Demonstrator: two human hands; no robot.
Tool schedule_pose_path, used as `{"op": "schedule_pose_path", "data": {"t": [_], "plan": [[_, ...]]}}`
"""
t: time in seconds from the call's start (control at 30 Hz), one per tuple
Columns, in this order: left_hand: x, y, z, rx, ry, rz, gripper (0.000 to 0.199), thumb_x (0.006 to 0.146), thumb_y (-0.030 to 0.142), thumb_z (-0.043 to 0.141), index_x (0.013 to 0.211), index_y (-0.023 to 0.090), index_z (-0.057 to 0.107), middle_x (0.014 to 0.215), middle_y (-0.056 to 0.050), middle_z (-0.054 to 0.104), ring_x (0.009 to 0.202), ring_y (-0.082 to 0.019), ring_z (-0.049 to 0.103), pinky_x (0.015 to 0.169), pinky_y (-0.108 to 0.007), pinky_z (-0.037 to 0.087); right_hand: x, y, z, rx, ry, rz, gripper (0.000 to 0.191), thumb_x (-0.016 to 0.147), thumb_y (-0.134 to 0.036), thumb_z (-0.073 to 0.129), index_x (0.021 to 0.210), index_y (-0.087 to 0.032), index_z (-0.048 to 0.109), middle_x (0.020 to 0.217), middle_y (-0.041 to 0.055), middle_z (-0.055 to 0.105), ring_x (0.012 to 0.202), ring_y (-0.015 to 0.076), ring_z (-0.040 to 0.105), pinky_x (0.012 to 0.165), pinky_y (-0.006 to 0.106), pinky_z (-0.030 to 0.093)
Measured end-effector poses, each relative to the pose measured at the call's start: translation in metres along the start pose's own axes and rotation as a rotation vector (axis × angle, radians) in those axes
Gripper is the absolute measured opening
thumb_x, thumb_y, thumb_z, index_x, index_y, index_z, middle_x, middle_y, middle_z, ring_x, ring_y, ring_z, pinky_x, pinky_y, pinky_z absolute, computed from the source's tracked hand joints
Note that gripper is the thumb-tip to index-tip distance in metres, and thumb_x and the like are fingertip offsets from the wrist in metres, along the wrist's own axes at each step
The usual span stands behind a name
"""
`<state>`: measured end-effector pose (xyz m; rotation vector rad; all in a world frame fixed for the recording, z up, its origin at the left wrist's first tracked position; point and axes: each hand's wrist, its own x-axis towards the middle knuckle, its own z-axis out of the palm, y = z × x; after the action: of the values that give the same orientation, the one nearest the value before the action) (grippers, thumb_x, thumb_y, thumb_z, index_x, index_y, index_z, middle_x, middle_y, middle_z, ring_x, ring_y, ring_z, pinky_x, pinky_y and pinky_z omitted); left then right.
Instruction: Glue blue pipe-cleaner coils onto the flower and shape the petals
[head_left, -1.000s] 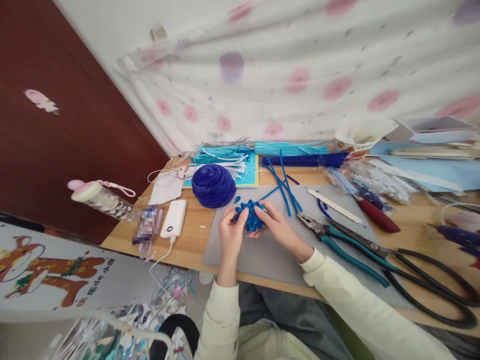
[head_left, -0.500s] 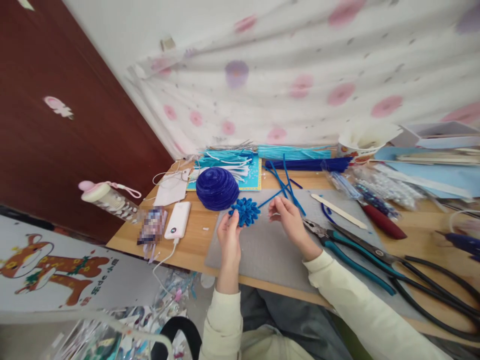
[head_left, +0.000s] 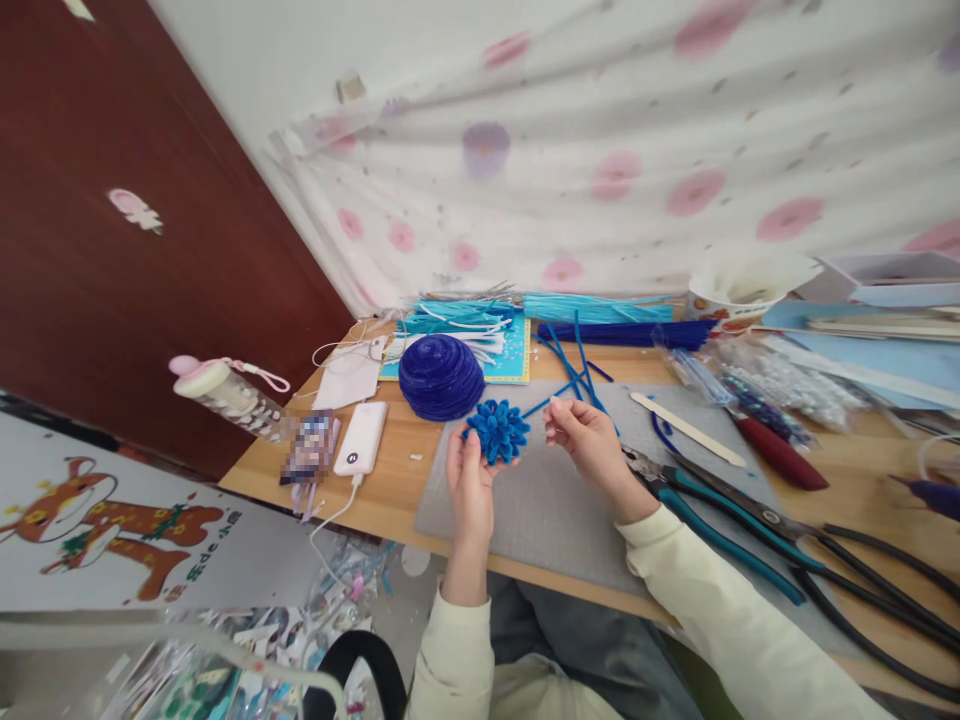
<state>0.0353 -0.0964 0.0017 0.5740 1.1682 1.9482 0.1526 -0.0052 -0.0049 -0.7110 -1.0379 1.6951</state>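
My left hand [head_left: 471, 485] holds a bright blue pipe-cleaner flower [head_left: 498, 432] with many looped petals, thumb at its lower left edge. To its right, my right hand [head_left: 585, 440] is closed in a pinch, a small gap from the flower. Whatever may be between those fingertips is too small to make out. Loose blue pipe cleaners [head_left: 570, 365] lie just beyond the right hand, one end pointing toward the flower. Behind the flower sits a dark blue dome wrapped in fuzzy pipe cleaner [head_left: 441, 377]. A grey mat [head_left: 517, 520] lies under both hands.
Pliers [head_left: 712, 530] and large black-handled scissors [head_left: 847, 560] lie to the right, near a wooden stick [head_left: 690, 430] and a red handle [head_left: 784, 455]. Leftward are a white power bank [head_left: 361, 438] and a bottle [head_left: 229, 395]. Pipe-cleaner bundles [head_left: 630, 333] line the back.
The whole view has shifted slightly. The flower has tipped a little, showing more of its petals, and sits slightly lower. The right hand keeps its pinch beside it.
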Motion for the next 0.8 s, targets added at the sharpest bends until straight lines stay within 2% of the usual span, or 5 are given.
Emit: {"op": "schedule_pose_path", "data": {"t": [0.2,0.43,0.6,0.7,0.8], "plan": [[-0.007,-0.007,0.008,0.055,-0.060,0.020,0.047,0.071,0.033,0.073,0.110,0.023,0.049,0.109,-0.005,0.062,0.090,-0.014,0.064,0.075,-0.026,0.051,-0.001,-0.004,0.001,0.119,-0.088,0.028,0.033,0.068,-0.045,0.074,0.064,-0.018,0.056,0.059,-0.0037,0.050,0.048,0.0070,0.045,0.044,0.019,0.042],[-0.009,-0.007,0.008,0.153,-0.064,0.056,0.055,0.066,0.034,0.075,0.111,0.022,0.046,0.107,-0.008,0.064,0.091,-0.017,0.065,0.077,-0.029,0.052,-0.004,-0.006,0.003,0.098,-0.132,0.082,0.052,0.074,-0.048,0.068,0.046,-0.022,0.032,0.041,-0.0097,0.022,0.033,0.0057,0.021,0.033,0.022,0.031],[-0.010,-0.005,0.008,0.194,-0.081,0.104,0.053,0.070,0.033,0.073,0.114,0.022,0.046,0.114,-0.010,0.062,0.097,-0.018,0.064,0.082,-0.031,0.052,-0.005,0.000,0.001,-0.132,-0.066,-0.170,0.044,0.079,-0.049,0.064,0.051,-0.020,0.047,0.052,-0.0025,0.046,0.051,0.0104,0.046,0.054,0.024,0.043],[-0.012,-0.003,0.007,0.160,-0.120,0.067,0.051,0.074,0.031,0.068,0.119,0.024,0.046,0.119,-0.010,0.061,0.102,-0.019,0.063,0.081,-0.030,0.052,-0.006,0.001,0.001,-0.169,-0.140,-0.155,0.024,0.074,-0.042,0.071,0.072,-0.021,0.058,0.070,-0.0019,0.054,0.065,0.0115,0.050,0.062,0.023,0.044],[-0.013,-0.002,0.005,0.122,-0.153,0.033,0.049,0.077,0.031,0.066,0.121,0.026,0.046,0.123,-0.010,0.060,0.107,-0.021,0.061,0.078,-0.029,0.053,-0.008,0.000,0.001,-0.162,-0.252,-0.117,0.024,0.072,-0.036,0.073,0.081,-0.022,0.057,0.080,-0.0009,0.055,0.072,0.0124,0.051,0.066,0.023,0.044]]}}
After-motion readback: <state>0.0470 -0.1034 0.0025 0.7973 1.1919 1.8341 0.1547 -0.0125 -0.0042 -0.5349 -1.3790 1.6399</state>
